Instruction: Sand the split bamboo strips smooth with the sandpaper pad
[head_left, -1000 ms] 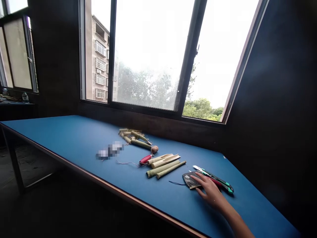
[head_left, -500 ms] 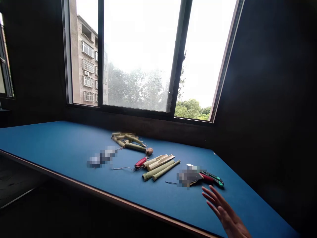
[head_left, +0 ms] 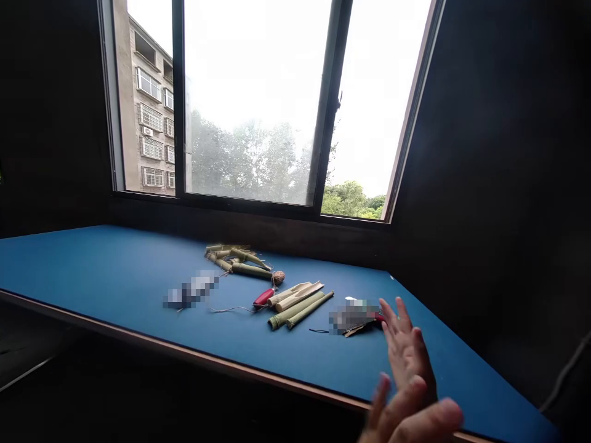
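So the right hand [head_left: 406,351] has lifted off the dark pad [head_left: 356,330] and the left hand [head_left: 406,413] has come up into view too, both now hanging over the front edge of the bench [head_left: 184,352], toward its right end. The fingers [head_left: 397,314] are spread wide on both hands and neither one has hold of anything. Closest stuff is that pad, mostly under a pixelated patch [head_left: 353,315], with a bit of red handle [head_left: 379,317] poking out right by the right hand's fingertips. Can't tell if they're actually touching. Further left on the bench sit two bamboo tubes [head_left: 295,311], a red folding knife [head_left: 264,298] and a bundle of bamboo pieces [head_left: 228,257].
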The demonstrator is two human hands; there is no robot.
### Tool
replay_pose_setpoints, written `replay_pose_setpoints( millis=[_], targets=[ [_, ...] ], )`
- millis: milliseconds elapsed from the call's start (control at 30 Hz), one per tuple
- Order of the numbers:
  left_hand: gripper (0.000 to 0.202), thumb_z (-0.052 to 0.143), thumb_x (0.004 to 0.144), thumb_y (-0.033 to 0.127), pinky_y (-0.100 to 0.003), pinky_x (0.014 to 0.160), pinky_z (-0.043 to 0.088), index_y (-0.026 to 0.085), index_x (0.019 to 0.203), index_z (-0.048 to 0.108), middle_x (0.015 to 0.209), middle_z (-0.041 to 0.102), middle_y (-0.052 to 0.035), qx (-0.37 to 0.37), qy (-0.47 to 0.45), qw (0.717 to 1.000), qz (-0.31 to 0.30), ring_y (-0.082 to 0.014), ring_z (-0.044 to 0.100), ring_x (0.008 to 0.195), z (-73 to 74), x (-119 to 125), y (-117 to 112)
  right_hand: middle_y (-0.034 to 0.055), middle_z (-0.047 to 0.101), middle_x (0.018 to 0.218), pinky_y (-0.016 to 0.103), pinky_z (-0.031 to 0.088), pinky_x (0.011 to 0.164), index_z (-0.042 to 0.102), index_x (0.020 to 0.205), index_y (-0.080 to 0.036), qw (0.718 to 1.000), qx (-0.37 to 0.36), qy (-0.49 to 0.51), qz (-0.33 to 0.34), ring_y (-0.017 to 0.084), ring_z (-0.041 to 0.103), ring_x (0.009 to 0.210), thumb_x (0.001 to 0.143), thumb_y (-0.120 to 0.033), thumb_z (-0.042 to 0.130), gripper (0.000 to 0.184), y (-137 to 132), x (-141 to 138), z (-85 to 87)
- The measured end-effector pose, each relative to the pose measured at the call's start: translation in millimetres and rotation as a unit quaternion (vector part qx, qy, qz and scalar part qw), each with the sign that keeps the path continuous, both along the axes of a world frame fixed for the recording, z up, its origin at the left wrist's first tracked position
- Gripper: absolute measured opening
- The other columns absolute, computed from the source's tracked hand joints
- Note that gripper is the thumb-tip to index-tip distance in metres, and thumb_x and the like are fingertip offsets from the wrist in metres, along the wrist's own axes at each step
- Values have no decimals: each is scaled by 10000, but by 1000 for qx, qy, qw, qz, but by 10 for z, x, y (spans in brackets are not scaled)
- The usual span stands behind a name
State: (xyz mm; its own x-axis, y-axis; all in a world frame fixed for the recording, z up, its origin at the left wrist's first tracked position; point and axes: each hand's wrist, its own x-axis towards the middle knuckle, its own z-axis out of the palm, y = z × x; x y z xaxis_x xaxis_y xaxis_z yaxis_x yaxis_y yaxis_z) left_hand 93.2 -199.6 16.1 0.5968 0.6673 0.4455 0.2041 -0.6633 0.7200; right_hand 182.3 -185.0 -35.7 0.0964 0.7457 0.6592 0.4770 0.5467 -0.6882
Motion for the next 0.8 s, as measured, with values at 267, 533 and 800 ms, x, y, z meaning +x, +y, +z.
replay_pose_setpoints(
  millis=[267,533,800],
  targets=[
    [503,226,940,282,-431,1119,232,133,1420,229,1508,217,-121,141,175,902,369,-221,172,1388,304,-682,1214,-12,392,1411,432,357,1051,285,1391,-407,920,129,-277,245,242,372,1296,884,-475,460,540,204,107,443],
    [444,501,864,380,-431,1020,369,160,1250,507,1354,477,-132,120,362,900,212,-290,422,1247,-368,-602,1547,77,303,1459,496,266,1066,342,1396,-272,860,-131,-487,-85,280,258,1348,758,13,424,703,1685,750,430],
    [168,488,899,247,-322,747,507,160,903,632,926,653,-59,141,399,880,218,-171,613,845,-279,-530,1678,57,614,1173,502,175,1085,600,1166,-265,852,-110,-512,-10,216,543,1120,742,19,382,555,2147,661,235]
  ],
)
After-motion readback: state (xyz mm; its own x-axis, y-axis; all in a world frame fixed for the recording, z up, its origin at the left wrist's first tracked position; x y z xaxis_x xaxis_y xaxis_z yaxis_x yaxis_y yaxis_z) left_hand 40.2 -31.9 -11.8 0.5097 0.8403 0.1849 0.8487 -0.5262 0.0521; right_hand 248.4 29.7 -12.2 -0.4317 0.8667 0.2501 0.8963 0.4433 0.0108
